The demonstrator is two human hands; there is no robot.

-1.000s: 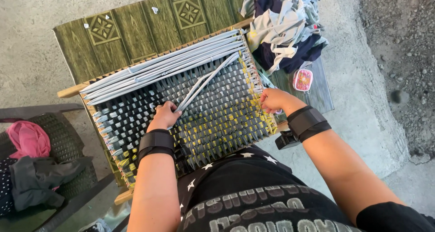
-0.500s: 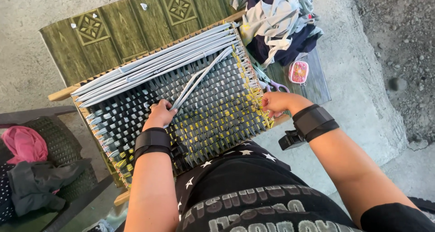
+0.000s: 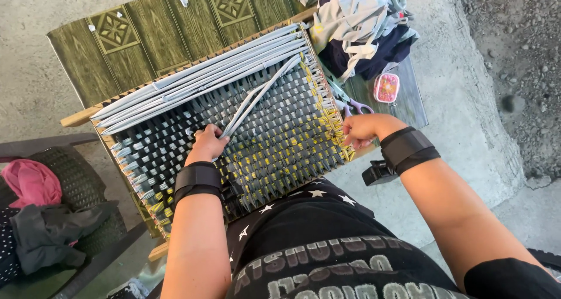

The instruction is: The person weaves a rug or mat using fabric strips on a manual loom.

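Hands (image 3: pixel 207 145) on ribbed woven mat (image 3: pixel 245 135)

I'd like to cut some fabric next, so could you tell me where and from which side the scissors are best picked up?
Probably by the purple handle loops of the scissors. They lie flat on the table just past the loom's right edge, loops pointing towards the right hand, blades aimed away towards the cloth pile. Come from the right, from above, as the loom blocks the left.

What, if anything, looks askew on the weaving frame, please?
A pair of grey strips runs diagonally across the woven mat, against its straight rows; the left hand holds their lower end. Nothing looks damaged.
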